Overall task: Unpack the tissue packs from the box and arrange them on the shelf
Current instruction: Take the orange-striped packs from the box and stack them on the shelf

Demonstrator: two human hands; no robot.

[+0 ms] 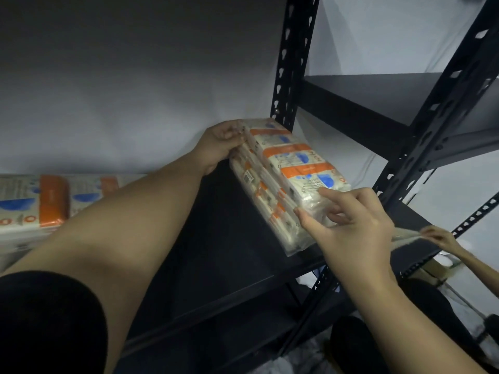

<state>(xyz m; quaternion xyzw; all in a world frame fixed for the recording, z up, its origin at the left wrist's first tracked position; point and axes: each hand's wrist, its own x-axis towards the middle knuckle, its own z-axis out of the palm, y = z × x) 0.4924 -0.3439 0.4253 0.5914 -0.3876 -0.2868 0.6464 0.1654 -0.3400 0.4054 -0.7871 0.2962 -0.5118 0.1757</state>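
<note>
Another person's hand (438,238) beside shelf (216,238) upright (421,147).

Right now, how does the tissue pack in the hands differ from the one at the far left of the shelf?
The held tissue pack is gripped at both ends by the left hand and right hand; the left pack lies untouched. The held one sits angled, the left one is cut off by the frame. Both show orange and blue print.

The blurred print on the tissue packs (291,168) and their barcode label cannot be read.
</note>
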